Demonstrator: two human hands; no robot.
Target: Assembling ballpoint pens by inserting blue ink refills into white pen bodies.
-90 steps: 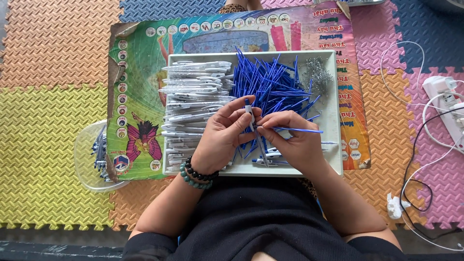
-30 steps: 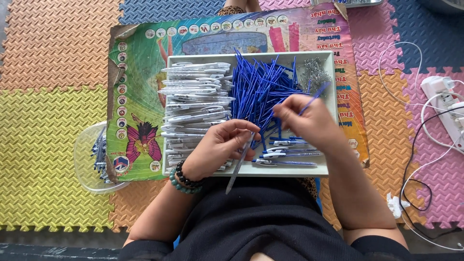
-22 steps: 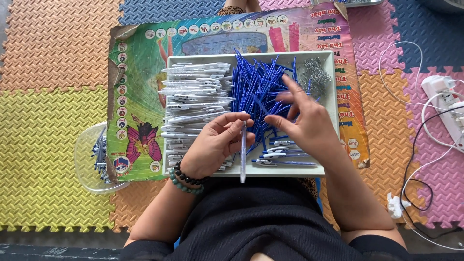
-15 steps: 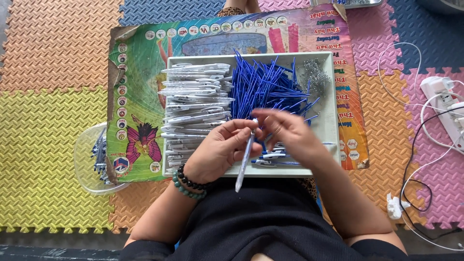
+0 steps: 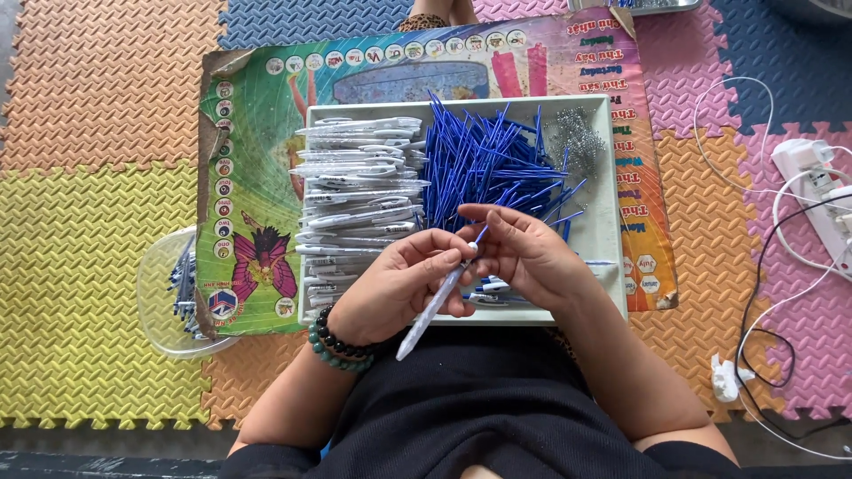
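From the head view, the left hand (image 5: 399, 288) grips a white pen barrel (image 5: 432, 306) above the white tray (image 5: 612, 222), near its front edge. The right hand (image 5: 532, 257) pinches a blue refill (image 5: 479, 236) at the barrel's top. A colourful printed board (image 5: 257, 177) lies beneath the tray.

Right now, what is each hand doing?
Left hand: closed on a white pen barrel.
Right hand: pinching a blue refill at the barrel's top.
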